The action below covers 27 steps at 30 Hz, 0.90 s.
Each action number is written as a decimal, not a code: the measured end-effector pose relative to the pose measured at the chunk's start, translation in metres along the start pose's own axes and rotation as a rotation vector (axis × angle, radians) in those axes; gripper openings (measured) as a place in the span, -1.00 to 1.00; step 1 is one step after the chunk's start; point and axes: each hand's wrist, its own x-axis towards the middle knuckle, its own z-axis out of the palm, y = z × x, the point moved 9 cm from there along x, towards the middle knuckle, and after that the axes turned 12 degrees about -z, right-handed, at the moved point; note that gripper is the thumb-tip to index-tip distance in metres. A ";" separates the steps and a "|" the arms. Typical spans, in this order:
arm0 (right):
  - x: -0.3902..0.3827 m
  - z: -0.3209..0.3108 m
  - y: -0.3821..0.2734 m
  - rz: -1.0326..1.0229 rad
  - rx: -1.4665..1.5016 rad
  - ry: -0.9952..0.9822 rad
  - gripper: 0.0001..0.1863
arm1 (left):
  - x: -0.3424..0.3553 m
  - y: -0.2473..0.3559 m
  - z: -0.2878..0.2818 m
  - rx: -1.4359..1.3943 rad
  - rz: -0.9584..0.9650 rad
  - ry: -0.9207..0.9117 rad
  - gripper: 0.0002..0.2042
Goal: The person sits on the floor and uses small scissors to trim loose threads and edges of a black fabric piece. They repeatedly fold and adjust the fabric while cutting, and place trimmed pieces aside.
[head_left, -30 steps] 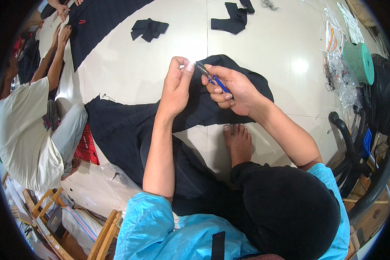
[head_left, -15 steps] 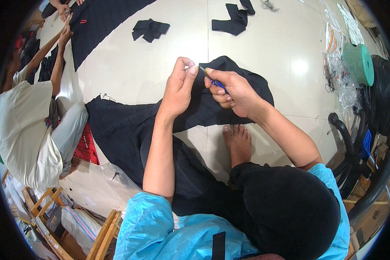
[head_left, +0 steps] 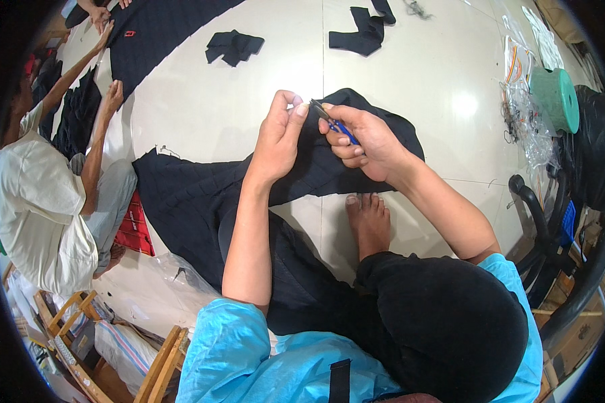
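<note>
My right hand (head_left: 366,141) is closed round a pair of thread snips (head_left: 343,130) with blue handles. Their dark blades point up and left, parted at the tips, close to my left fingertips. My left hand (head_left: 275,141) is raised with thumb and index finger pinched together. Whatever sits in that pinch is too small to make out. Below both hands a black cloth (head_left: 191,185) lies spread over the floor, running from the left to a bunched part on the right behind my right hand.
Black cloth scraps (head_left: 234,47) and a black strip (head_left: 356,39) lie on the tiled floor (head_left: 289,60) ahead. At left a co-worker (head_left: 44,208) sits by another black cloth (head_left: 151,40). A green spool (head_left: 556,101), plastic bags and a black chair base (head_left: 551,235) stand right.
The snips have tilted and drawn slightly away from my left fingertips, their blades now visibly parted. My left hand has barely moved. The co-worker's nearer hand has pulled back from the far cloth.
</note>
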 end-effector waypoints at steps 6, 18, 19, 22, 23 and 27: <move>0.000 0.004 0.001 0.030 0.022 -0.012 -0.62 | 0.000 -0.004 -0.003 0.005 -0.013 0.015 -0.82; 0.002 -0.002 0.003 0.041 -0.016 0.012 -0.62 | -0.001 -0.004 -0.002 0.063 -0.074 0.005 -0.80; 0.002 -0.002 0.003 0.034 -0.023 0.011 -0.62 | -0.001 -0.003 -0.002 0.073 -0.084 0.001 -0.80; 0.002 -0.003 0.003 0.023 -0.033 0.006 -0.62 | -0.001 -0.004 -0.001 0.066 -0.075 0.004 -0.80; 0.001 -0.002 0.003 0.026 -0.027 0.002 -0.62 | 0.000 -0.005 -0.001 0.057 -0.065 0.008 -0.80; 0.000 0.001 0.000 0.039 0.000 0.004 -0.62 | 0.001 -0.009 -0.001 0.020 -0.050 0.005 -0.80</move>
